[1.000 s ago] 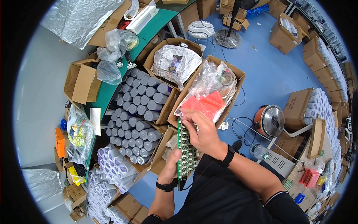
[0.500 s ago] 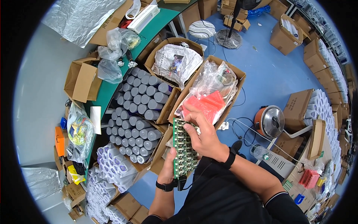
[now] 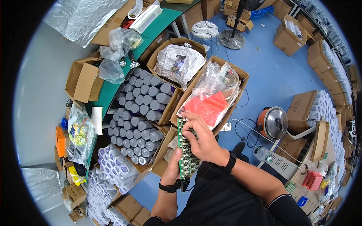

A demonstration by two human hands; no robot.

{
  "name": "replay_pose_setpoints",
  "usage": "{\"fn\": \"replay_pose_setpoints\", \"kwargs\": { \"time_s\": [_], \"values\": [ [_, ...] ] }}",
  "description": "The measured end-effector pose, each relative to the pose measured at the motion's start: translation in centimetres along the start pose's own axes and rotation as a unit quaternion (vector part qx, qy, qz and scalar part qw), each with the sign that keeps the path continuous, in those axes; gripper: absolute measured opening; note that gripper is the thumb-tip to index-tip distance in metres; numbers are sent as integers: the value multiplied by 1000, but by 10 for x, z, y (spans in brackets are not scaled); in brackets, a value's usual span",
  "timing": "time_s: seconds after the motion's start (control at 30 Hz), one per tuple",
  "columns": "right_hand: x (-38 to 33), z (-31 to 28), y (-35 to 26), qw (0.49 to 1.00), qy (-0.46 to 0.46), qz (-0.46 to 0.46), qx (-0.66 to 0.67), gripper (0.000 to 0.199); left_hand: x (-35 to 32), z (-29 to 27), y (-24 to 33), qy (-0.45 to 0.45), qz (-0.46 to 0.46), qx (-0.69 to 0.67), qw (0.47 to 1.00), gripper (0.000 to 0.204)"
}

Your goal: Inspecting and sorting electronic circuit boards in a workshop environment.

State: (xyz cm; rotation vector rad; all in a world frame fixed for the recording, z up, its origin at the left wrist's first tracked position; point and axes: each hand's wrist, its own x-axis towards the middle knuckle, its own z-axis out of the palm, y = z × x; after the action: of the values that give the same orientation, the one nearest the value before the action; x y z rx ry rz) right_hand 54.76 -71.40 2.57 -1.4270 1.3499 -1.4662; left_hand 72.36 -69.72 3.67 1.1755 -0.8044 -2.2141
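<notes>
Blue floor (image 3: 271, 81) spreads under a crowded packing area, with cardboard boxes ringing the person on every side and a green-topped bench (image 3: 113, 92) running along the left. Near the middle, the left hand (image 3: 172, 167) is closed around the lower end of a long green circuit board (image 3: 185, 148), gripping it from behind so that only the thumb side and a black wristband show. The right hand (image 3: 203, 139) lies across the board's front, fingers curled over its upper part and pressing on the components; whether it pinches a single part there is too small to tell. One such board is in the hands, held upright just in front of the person's dark shirt and over the near edge of an open carton (image 3: 241, 75) holding clear bags and two red plastic packets (image 3: 205, 107). Left of that, two open cartons are packed with grey cylinders (image 3: 145, 100) standing on end, dozens of them, too many to count exactly. Farther off, a third open carton holds crumpled printed paper (image 3: 175, 62). On the right stand one red-sided cooker with a steel lid (image 3: 273, 122) and one clear bottle (image 3: 262, 153), well apart from the hands.
</notes>
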Motion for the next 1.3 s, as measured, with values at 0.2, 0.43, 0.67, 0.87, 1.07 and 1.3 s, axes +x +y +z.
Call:
{"fn": "replay_pose_setpoints", "kwargs": {
  "time_s": [0.2, 0.43, 0.67, 0.87, 1.07, 1.3],
  "values": [
    [-1, 0, -5, 999, 10, 19, 44, 11, -1, -8, -2, 16, -18, -8, 1000, 78],
    [4, -9, 0, 996, -73, -52, -19, 10, 0, 0, 0, 43, -1, -2, 999, 77],
    [-3, -5, -1, 998, -44, -6, 40, 13, 3, -4, -5, 24, -10, -37, 999, 76],
    [-8, -6, -8, 995, -52, -72, -44, 21, 9, -10, -13, 21, 16, -66, 997, 68],
    [-12, -5, -8, 998, -21, -2, 54, 22, 13, -8, -11, 36, 15, -116, 992, 69],
    [-12, -7, -7, 996, -76, -45, -17, 18, 19, -9, -15, 40, 20, -72, 996, 70]
  ]
}}
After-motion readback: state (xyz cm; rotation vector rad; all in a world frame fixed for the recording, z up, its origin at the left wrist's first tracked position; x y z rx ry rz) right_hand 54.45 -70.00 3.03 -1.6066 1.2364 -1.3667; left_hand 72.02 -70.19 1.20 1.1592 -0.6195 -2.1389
